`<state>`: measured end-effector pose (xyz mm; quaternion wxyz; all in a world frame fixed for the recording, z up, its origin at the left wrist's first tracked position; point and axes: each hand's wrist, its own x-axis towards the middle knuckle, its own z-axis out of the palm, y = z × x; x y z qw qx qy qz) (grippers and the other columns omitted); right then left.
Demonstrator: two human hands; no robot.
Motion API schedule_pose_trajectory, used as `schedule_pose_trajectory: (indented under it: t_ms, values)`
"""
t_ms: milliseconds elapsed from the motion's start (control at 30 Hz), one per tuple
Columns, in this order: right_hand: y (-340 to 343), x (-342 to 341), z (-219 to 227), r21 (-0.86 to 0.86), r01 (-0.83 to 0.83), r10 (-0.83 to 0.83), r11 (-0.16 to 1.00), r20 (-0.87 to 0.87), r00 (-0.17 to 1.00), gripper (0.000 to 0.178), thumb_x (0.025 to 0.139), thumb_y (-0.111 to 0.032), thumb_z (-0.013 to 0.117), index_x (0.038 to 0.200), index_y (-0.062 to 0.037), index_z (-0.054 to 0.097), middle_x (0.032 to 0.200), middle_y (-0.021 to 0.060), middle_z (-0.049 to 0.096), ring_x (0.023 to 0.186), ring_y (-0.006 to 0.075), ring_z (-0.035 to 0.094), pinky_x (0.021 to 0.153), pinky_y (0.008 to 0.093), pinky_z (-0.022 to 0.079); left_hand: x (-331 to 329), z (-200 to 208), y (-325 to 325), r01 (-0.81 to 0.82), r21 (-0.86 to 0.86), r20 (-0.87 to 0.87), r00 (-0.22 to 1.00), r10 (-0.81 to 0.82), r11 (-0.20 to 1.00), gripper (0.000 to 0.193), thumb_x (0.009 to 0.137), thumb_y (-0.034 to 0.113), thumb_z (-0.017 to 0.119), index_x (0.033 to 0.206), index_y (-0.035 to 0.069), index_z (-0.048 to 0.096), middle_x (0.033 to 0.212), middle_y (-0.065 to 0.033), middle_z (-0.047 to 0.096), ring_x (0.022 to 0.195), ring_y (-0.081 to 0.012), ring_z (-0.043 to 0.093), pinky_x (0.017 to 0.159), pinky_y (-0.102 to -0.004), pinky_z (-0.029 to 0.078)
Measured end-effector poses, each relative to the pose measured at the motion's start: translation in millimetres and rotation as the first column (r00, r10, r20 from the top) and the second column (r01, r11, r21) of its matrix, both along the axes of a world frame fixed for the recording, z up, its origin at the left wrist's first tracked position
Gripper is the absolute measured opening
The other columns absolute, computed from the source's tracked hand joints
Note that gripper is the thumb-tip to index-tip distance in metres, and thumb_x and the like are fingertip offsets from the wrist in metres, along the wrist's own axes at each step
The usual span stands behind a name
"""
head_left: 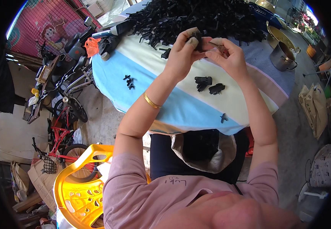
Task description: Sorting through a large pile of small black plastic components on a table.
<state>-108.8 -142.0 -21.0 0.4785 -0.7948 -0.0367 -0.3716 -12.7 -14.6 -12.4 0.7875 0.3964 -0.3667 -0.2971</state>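
Over the far part of the cloth-covered table, my two hands meet close together. My left hand [183, 52] is closed around a small black plastic piece [197, 39], partly covered by the fingers. With thumb and fingers pinched, my right hand [230, 58] grips a thin brownish strip [214, 44] whose kind I cannot make out. Just beyond them lies a large heap of black plastic pieces [199, 19]. Closer to me are two chunky black pieces [203, 83] side by side, one small piece [224, 118] near the edge, and a little cluster [129, 82] at the left.
A pale sack [229, 152] with a dark inside sits between my legs below the table edge. A metal pot [283, 57] and a gold-coloured basin [276, 34] stand at the far right. A yellow plastic chair [63, 187] and bicycles [60, 131] are at the left.
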Motion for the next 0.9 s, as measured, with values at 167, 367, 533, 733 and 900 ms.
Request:
schedule_pose_trajectory:
  t_ms: [167,367,533,733,900]
  values:
    - [-4,3,-6,-0.208,0.04,-0.022,0.977,0.09,0.996,0.015,0.073,-0.002,0.068,0.088,-0.0009,0.063,0.075,0.0025,0.062,0.064,0.0037,0.052,0.056,0.0169,0.043,14,-4,7,0.229,-0.079,-0.322,0.915,-0.242,0.97,0.027,0.09,0.003,0.033,0.116,0.001,0.04,0.108,-0.0197,0.053,0.099,-0.0315,0.057,0.082,-0.037,0.051]
    - [-2,0,-4,-0.168,-0.006,0.026,0.986,0.12,0.992,0.016,0.073,-0.003,0.069,0.087,-0.0012,0.062,0.073,0.0012,0.061,0.064,0.0046,0.053,0.056,0.0169,0.044,15,-5,8,0.209,0.04,-0.214,0.957,-0.196,0.977,0.033,0.091,0.004,0.035,0.122,-0.002,0.041,0.11,-0.0151,0.053,0.095,-0.0223,0.057,0.085,-0.0335,0.05]
    - [-6,-1,0,0.037,0.012,-0.005,0.999,-0.179,0.984,0.022,0.073,-0.008,0.071,0.091,-0.0024,0.059,0.077,0.0007,0.061,0.069,0.0053,0.055,0.063,0.0177,0.045,10,2,12,0.072,0.282,0.357,0.918,-0.175,0.957,0.037,0.09,0.002,0.037,0.127,-0.003,0.036,0.112,-0.0117,0.052,0.097,-0.0173,0.055,0.087,-0.0312,0.048]
    - [-3,0,2,0.29,-0.021,0.109,0.957,-0.293,0.95,0.024,0.074,-0.015,0.072,0.09,-0.0045,0.057,0.071,-0.0026,0.056,0.063,0.0031,0.05,0.056,0.0163,0.041,3,-5,12,0.003,0.244,0.574,0.805,-0.147,0.97,0.044,0.084,-0.004,0.049,0.126,-0.001,0.036,0.114,-0.01,0.05,0.095,-0.0168,0.056,0.088,-0.0307,0.047]
    - [-11,-3,7,0.636,-0.249,0.47,0.73,-0.204,0.859,0.014,0.087,-0.017,0.056,0.093,-0.0044,0.058,0.061,-0.0068,0.044,0.05,-0.0001,0.034,0.042,0.0155,0.024,6,-8,9,0.026,0.176,0.439,0.893,-0.102,0.984,0.04,0.085,-0.003,0.048,0.123,0.001,0.036,0.109,-0.0113,0.052,0.097,-0.0191,0.057,0.089,-0.0316,0.047]
